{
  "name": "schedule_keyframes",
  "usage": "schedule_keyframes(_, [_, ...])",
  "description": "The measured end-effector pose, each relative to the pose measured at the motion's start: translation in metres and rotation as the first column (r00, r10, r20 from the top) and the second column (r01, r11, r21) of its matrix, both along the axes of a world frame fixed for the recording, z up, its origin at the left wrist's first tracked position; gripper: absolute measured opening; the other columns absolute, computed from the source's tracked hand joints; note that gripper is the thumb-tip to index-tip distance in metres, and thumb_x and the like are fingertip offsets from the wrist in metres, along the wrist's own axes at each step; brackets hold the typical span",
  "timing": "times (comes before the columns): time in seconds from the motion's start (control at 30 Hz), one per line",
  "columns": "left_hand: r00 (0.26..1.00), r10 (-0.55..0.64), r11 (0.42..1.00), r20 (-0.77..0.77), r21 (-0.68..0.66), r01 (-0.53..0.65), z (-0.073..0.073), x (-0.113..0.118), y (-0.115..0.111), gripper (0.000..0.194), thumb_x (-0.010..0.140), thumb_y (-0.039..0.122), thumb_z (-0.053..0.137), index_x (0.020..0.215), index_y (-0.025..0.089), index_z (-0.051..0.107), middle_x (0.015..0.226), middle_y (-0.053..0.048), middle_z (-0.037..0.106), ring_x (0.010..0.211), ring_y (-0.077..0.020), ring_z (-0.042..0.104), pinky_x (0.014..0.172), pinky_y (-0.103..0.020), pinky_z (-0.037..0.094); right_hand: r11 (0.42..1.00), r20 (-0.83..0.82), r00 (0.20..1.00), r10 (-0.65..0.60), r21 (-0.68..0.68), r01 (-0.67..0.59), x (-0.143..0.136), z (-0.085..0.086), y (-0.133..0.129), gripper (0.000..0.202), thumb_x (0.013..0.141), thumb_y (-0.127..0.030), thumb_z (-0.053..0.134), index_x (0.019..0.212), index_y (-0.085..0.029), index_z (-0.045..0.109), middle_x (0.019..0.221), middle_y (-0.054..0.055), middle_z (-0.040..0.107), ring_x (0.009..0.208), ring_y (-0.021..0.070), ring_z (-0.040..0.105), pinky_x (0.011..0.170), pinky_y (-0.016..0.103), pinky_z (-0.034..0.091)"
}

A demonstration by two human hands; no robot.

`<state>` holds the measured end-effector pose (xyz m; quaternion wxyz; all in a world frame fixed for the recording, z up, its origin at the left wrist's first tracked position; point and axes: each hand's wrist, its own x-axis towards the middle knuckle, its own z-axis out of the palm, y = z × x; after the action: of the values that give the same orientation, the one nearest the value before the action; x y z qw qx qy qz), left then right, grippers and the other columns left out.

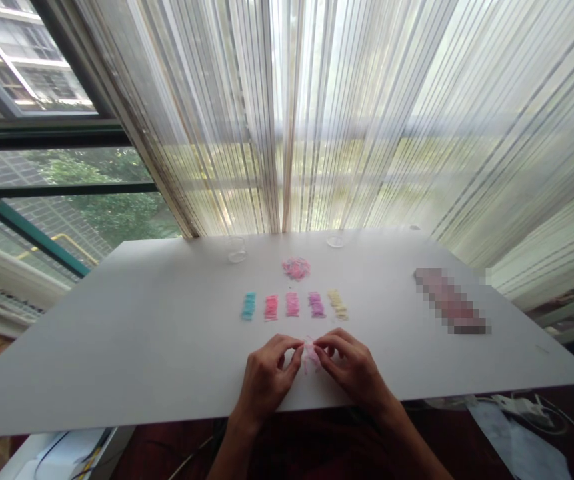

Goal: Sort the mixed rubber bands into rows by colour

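Note:
Near the front edge of the table, my left hand (267, 373) and my right hand (357, 368) face each other, thumb and forefinger of each drawn into a pinch. Whatever lies between the fingertips is too small to make out. Just below and between them is a loose cluster of pale pink bits (311, 359). Beyond the hands, small short pieces are laid in separate stacks by colour: teal (249, 307), bright pink (271, 308), lighter pink (292, 305), purple (317, 305) and pale yellow (337, 305). Farther back sits a mixed, mostly pink heap (296, 268).
A clear cup (237, 251) stands at the back of the white table (141, 333), with a clear round dish or lid (336, 242) to its right. A blurred-out reddish oblong thing (449, 301) lies on the right. Striped curtains (357, 133) hang behind the far edge.

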<state>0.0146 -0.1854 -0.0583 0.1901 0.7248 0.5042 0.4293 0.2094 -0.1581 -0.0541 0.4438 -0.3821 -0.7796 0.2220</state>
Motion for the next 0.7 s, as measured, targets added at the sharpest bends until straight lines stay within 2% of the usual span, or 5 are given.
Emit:
schedule_keyframes(0.17, [0.997, 0.073, 0.997, 0.038, 0.020, -0.074, 0.013, -0.010, 0.004, 0.017, 0.098, 0.029, 0.059, 0.100, 0.021, 0.073, 0.094, -0.004, 0.074, 0.062, -0.0107, 0.059, 0.059, -0.021, 0.051, 1.000, 0.009, 1.000, -0.015, -0.013, 0.015, 0.000, -0.001, 0.001, 0.009, 0.095, -0.022, 0.061, 0.092, -0.021, 0.070, 0.081, 0.003, 0.065, 0.067, 0.0141, 0.061, 0.065, 0.025, 0.055])
schedule_keyframes(0.33, [0.975, 0.202, 0.978, -0.094, 0.082, -0.194, 0.028, -0.038, 0.024, 0.016, 0.095, 0.031, 0.062, 0.099, 0.023, 0.076, 0.091, -0.001, 0.077, 0.057, -0.0107, 0.055, 0.061, -0.023, 0.049, 0.999, 0.021, 1.000, -0.008, -0.040, 0.008, 0.000, -0.002, 0.002, 0.012, 0.097, -0.023, 0.059, 0.092, -0.022, 0.070, 0.082, 0.003, 0.064, 0.068, 0.0141, 0.061, 0.065, 0.025, 0.054])
schedule_keyframes(0.5, [0.949, 0.275, 0.960, -0.156, 0.094, -0.262, 0.021, -0.055, 0.035, 0.021, 0.095, 0.033, 0.060, 0.099, 0.024, 0.078, 0.093, -0.002, 0.077, 0.056, -0.0112, 0.054, 0.063, -0.024, 0.048, 0.999, 0.020, 1.000, 0.001, -0.049, 0.000, 0.001, -0.002, 0.001, 0.015, 0.098, -0.024, 0.057, 0.090, -0.021, 0.070, 0.082, 0.003, 0.064, 0.069, 0.0141, 0.061, 0.066, 0.025, 0.053])
schedule_keyframes(0.7, [0.934, 0.313, 0.947, -0.171, -0.017, -0.321, 0.012, -0.058, 0.034, 0.023, 0.095, 0.036, 0.059, 0.102, 0.025, 0.078, 0.094, -0.001, 0.074, 0.061, -0.0114, 0.055, 0.069, -0.024, 0.048, 0.997, 0.036, 0.999, 0.007, -0.071, -0.004, 0.001, -0.003, 0.001, 0.015, 0.098, -0.024, 0.057, 0.091, -0.021, 0.070, 0.083, 0.003, 0.065, 0.070, 0.0142, 0.062, 0.066, 0.024, 0.053])
